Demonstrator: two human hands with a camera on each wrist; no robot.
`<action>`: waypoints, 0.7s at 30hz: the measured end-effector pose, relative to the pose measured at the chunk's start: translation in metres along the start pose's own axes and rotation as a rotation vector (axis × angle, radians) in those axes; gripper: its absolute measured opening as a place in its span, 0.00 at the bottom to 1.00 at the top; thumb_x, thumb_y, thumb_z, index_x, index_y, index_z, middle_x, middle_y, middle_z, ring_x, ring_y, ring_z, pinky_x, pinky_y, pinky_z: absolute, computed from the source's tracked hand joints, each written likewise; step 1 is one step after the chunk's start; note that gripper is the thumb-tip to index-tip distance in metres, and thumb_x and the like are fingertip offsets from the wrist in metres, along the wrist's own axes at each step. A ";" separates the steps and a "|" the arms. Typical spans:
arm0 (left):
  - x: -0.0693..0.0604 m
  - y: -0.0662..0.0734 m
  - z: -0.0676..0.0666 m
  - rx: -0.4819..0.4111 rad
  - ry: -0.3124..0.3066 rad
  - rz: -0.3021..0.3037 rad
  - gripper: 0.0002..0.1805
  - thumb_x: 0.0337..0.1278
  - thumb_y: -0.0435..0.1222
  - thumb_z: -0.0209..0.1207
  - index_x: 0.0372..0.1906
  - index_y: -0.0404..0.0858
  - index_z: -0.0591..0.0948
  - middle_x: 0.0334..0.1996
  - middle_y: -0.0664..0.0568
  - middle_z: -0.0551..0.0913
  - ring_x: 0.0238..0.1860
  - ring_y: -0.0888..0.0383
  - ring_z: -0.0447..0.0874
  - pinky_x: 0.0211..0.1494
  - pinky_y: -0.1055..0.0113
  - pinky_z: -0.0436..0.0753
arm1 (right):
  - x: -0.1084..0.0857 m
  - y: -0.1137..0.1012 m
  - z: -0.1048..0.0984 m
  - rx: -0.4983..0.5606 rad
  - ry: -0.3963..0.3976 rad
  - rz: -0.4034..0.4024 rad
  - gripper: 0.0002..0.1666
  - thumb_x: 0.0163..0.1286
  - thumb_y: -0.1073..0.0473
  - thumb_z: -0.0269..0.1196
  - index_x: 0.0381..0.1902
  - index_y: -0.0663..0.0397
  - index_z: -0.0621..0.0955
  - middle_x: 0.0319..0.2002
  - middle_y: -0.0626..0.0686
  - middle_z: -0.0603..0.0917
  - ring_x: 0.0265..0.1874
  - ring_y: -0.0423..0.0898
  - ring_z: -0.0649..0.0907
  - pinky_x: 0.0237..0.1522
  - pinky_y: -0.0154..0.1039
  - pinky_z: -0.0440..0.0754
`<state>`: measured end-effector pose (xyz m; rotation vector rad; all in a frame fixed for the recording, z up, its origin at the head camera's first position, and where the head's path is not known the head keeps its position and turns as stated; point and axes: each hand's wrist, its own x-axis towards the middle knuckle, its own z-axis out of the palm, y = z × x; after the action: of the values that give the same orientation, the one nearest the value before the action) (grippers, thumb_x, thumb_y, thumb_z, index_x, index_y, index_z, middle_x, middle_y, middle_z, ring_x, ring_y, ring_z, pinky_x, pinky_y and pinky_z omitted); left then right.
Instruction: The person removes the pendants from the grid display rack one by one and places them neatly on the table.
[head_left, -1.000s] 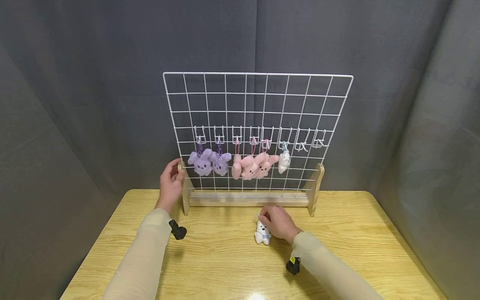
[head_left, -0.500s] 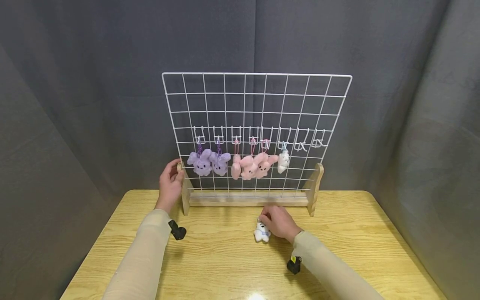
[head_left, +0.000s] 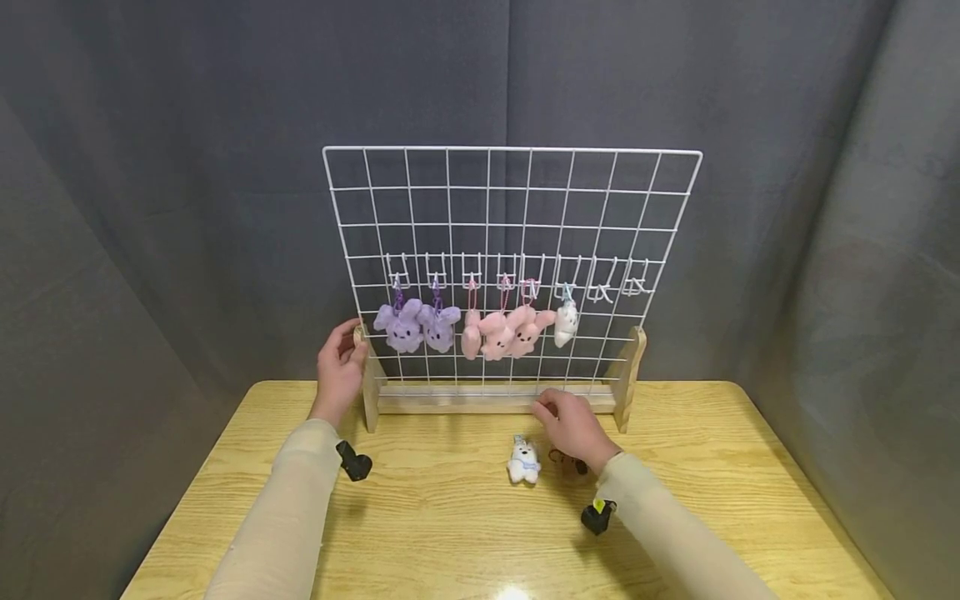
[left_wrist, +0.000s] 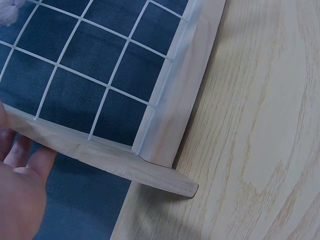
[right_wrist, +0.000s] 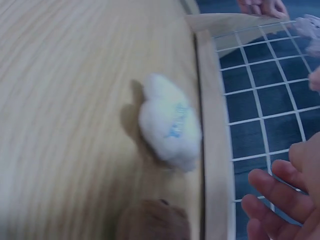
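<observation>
My left hand (head_left: 339, 377) grips the wooden side post (left_wrist: 100, 160) of a white wire grid rack (head_left: 487, 224), fingers behind the wood. A white plush bear charm (head_left: 523, 463) with a light-blue mark lies on the table in front of the rack's wooden base bar (right_wrist: 212, 125). Above and right of it is my right hand (head_left: 573, 427), fingers loosely bent and nothing between them. Beneath that hand lies a brown fuzzy thing (right_wrist: 155, 222), mostly hidden in the head view.
Purple plush charms (head_left: 403, 327), pink ones (head_left: 498, 337) and a white one (head_left: 566, 323) hang from the grid's hooks. Two hooks (head_left: 634, 285) at the right carry nothing. A grey curtain (head_left: 187, 208) stands behind the wooden table (head_left: 420, 533).
My right hand has let go of the white plush bear and moved up and to the right, uncovering it and part of the brown thing. The left hand keeps its grip.
</observation>
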<state>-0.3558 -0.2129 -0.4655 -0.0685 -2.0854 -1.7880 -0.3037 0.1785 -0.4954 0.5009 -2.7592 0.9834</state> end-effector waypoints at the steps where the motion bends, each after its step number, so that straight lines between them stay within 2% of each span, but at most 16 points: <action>1: 0.000 0.001 0.000 0.000 0.002 -0.001 0.24 0.79 0.29 0.54 0.74 0.41 0.73 0.63 0.39 0.77 0.63 0.48 0.78 0.55 0.77 0.79 | 0.000 0.000 -0.003 0.009 0.016 0.004 0.11 0.81 0.57 0.61 0.45 0.58 0.87 0.28 0.46 0.83 0.27 0.42 0.78 0.34 0.41 0.77; 6: -0.002 0.002 0.001 0.006 0.006 -0.005 0.24 0.79 0.28 0.53 0.74 0.41 0.73 0.63 0.38 0.77 0.63 0.46 0.78 0.55 0.77 0.79 | 0.001 -0.003 -0.019 0.067 0.089 0.029 0.12 0.82 0.56 0.59 0.47 0.57 0.86 0.38 0.51 0.89 0.39 0.48 0.87 0.44 0.48 0.84; 13: -0.002 0.003 0.001 0.034 0.019 -0.009 0.24 0.79 0.28 0.53 0.74 0.42 0.73 0.62 0.39 0.78 0.62 0.47 0.79 0.56 0.75 0.79 | 0.005 -0.006 -0.044 0.138 0.185 0.044 0.14 0.83 0.54 0.58 0.50 0.59 0.84 0.44 0.57 0.89 0.47 0.56 0.87 0.54 0.57 0.85; 21: -0.002 0.002 0.000 0.032 0.023 -0.017 0.24 0.79 0.28 0.54 0.74 0.42 0.73 0.62 0.39 0.78 0.62 0.47 0.80 0.54 0.75 0.79 | 0.008 -0.005 -0.065 0.190 0.247 0.072 0.18 0.83 0.51 0.58 0.55 0.59 0.82 0.49 0.59 0.87 0.49 0.56 0.85 0.54 0.54 0.82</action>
<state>-0.3537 -0.2123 -0.4638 -0.0216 -2.1045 -1.7562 -0.3064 0.2142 -0.4403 0.2841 -2.4944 1.2415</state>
